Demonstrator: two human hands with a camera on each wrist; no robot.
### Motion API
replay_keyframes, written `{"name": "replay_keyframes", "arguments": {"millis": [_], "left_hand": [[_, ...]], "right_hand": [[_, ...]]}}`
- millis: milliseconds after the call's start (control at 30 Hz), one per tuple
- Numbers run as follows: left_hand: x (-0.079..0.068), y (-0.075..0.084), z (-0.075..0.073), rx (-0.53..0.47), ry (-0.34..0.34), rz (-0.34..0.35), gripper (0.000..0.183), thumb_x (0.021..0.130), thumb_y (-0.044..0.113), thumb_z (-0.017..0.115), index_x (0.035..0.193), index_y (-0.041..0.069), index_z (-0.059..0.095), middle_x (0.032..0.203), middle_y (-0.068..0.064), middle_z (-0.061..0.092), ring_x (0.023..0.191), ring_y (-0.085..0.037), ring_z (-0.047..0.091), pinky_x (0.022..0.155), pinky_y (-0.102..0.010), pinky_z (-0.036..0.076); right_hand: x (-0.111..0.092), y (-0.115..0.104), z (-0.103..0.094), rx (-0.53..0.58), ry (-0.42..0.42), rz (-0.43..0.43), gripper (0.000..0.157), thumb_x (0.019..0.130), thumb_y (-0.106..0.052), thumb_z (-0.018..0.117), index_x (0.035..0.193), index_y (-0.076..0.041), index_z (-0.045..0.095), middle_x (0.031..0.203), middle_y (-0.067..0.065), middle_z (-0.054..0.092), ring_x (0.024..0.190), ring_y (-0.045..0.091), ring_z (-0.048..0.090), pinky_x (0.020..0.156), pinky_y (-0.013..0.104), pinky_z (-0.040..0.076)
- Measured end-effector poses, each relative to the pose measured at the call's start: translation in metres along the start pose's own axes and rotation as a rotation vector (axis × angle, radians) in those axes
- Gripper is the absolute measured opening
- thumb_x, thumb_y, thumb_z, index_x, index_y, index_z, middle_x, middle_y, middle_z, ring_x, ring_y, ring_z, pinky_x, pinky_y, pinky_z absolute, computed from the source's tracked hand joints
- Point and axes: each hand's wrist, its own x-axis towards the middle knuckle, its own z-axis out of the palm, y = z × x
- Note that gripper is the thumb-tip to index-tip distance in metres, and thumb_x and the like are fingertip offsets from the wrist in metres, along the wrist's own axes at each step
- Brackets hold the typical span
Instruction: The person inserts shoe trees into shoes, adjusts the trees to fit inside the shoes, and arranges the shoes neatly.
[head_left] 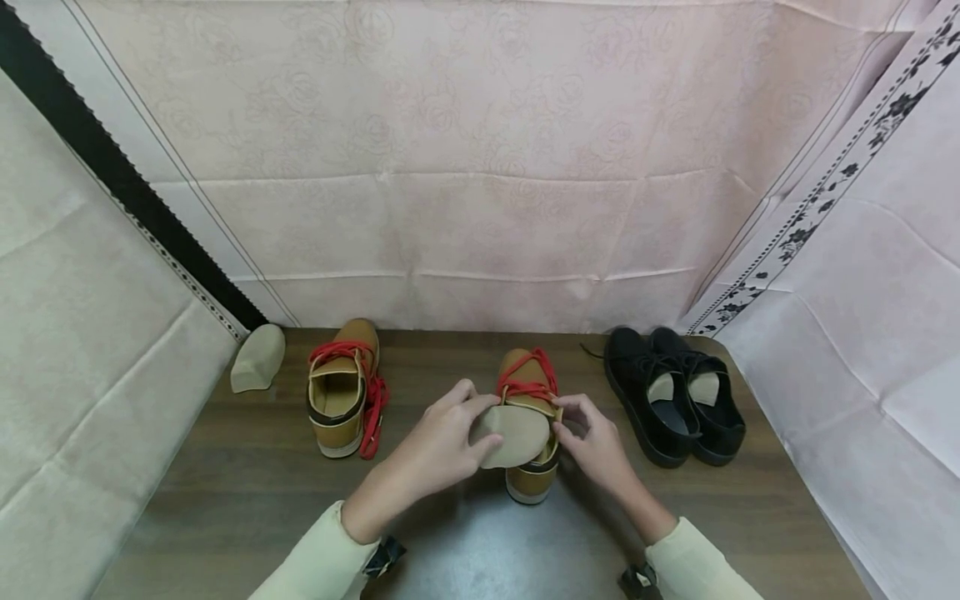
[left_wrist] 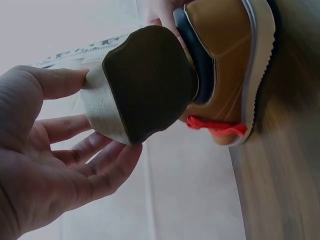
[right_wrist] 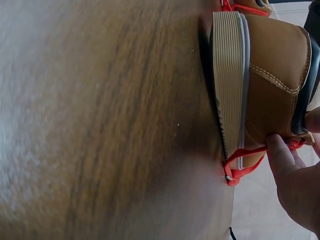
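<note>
My left hand (head_left: 452,433) holds a cream shoe insert (head_left: 513,435) over the opening of a tan shoe (head_left: 531,482) with red laces (head_left: 528,387). In the left wrist view the thumb and fingers grip its pale edge, and its dark face (left_wrist: 150,85) shows close to the shoe's navy collar (left_wrist: 202,70). With thumb and fingers, my right hand (head_left: 596,442) pinches the right edge of that shoe's opening near the laces. The right wrist view shows its fingers (right_wrist: 280,155) against the shoe's side. The shoe stands upright on the wooden surface, its opening partly hidden by the insert.
The matching tan shoe (head_left: 341,437) stands to the left, its red laces trailing beside it. A second cream insert (head_left: 260,354) lies in the far left corner. Two black shoes (head_left: 671,450) with pale inserts inside stand at right. Pale cloth walls (head_left: 480,233) enclose the wooden surface (head_left: 247,500).
</note>
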Motion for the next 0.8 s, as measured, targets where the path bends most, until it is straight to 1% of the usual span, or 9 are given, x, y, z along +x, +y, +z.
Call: {"name": "replay_keyframes", "arguments": {"millis": [100,167,267,400,467,633,800], "left_hand": [[0.004,0.004,0.004,0.01,-0.001,-0.005,0.047,0.09,0.028,0.082,0.13,0.005,0.069,0.097,0.002,0.05,0.076,-0.009,0.049,0.064,-0.022,0.046],[0.007,0.007,0.007,0.015,0.002,-0.004,0.048,0.09,0.03,0.082,0.129,0.004,0.07,0.097,0.002,0.05,0.076,-0.009,0.05,0.063,-0.021,0.046],[0.012,0.009,0.011,0.021,0.006,0.005,0.048,0.09,0.031,0.082,0.128,0.003,0.071,0.097,0.001,0.051,0.075,-0.01,0.049,0.062,-0.02,0.046],[0.016,0.01,0.019,0.037,0.001,0.009,0.048,0.089,0.032,0.084,0.125,0.003,0.072,0.095,0.001,0.052,0.076,-0.01,0.049,0.061,-0.019,0.045],[0.018,0.011,0.023,0.049,-0.004,0.01,0.047,0.088,0.032,0.084,0.123,0.003,0.072,0.095,0.0,0.052,0.077,-0.011,0.049,0.062,-0.02,0.045],[0.022,0.011,0.031,0.087,-0.003,0.012,0.046,0.087,0.035,0.085,0.12,0.005,0.073,0.097,-0.001,0.053,0.079,-0.013,0.05,0.065,-0.022,0.046],[0.026,0.011,0.041,0.108,-0.022,-0.025,0.045,0.088,0.037,0.084,0.119,0.006,0.073,0.097,-0.001,0.052,0.076,-0.012,0.05,0.062,-0.021,0.046]], "right_hand": [[-0.002,-0.013,-0.003,0.002,-0.004,-0.014,0.029,0.093,0.007,0.069,0.121,0.001,0.064,0.127,0.02,0.067,0.119,0.039,0.066,0.101,0.057,0.052],[-0.003,-0.015,-0.004,-0.001,-0.003,-0.027,0.029,0.093,0.008,0.069,0.121,0.002,0.064,0.126,0.02,0.067,0.117,0.038,0.067,0.1,0.057,0.053],[-0.001,-0.006,-0.002,-0.007,0.005,-0.031,0.029,0.094,0.006,0.069,0.122,0.0,0.064,0.127,0.019,0.067,0.118,0.037,0.066,0.1,0.056,0.053],[0.003,0.014,0.001,-0.02,0.008,-0.018,0.031,0.095,0.002,0.071,0.123,-0.008,0.065,0.13,0.014,0.067,0.12,0.032,0.066,0.102,0.051,0.054],[0.003,0.019,0.001,-0.021,0.003,-0.018,0.031,0.095,-0.001,0.072,0.124,-0.011,0.065,0.131,0.012,0.068,0.121,0.029,0.066,0.102,0.049,0.054],[0.004,0.021,-0.001,-0.002,-0.019,-0.036,0.03,0.095,-0.004,0.072,0.123,-0.013,0.065,0.132,0.011,0.068,0.121,0.028,0.067,0.101,0.047,0.055],[0.004,0.02,-0.001,-0.008,-0.023,-0.033,0.031,0.095,-0.002,0.072,0.123,-0.014,0.065,0.132,0.011,0.067,0.121,0.029,0.067,0.102,0.047,0.055]]}}
